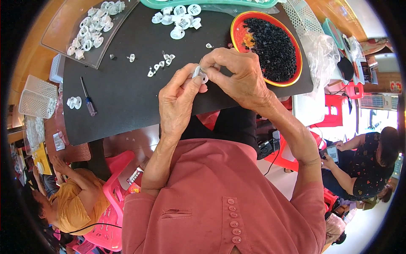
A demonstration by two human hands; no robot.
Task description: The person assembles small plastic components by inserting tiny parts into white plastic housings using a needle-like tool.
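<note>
Near the table's edge, my left hand (179,96) pinches a small white round plastic part (204,78) between thumb and fingers. My right hand (237,73) meets it from the other side, thumb and forefinger pressed together at the part's upper edge. Whatever those right fingertips grip is too small to make out. Several small clear-and-white pieces (161,64) lie on the dark table (127,97) beyond my left hand. Beyond my right hand is a red tray (234,33) with a yellow rim, holding many tiny black pieces (272,51).
A clear bin (53,39) of white parts stands at the far left. More white parts (181,20) are heaped before a green tray (207,6). A blue-handled screwdriver (89,105) lies left, beside another white part (74,102). Other people sit at both sides.
</note>
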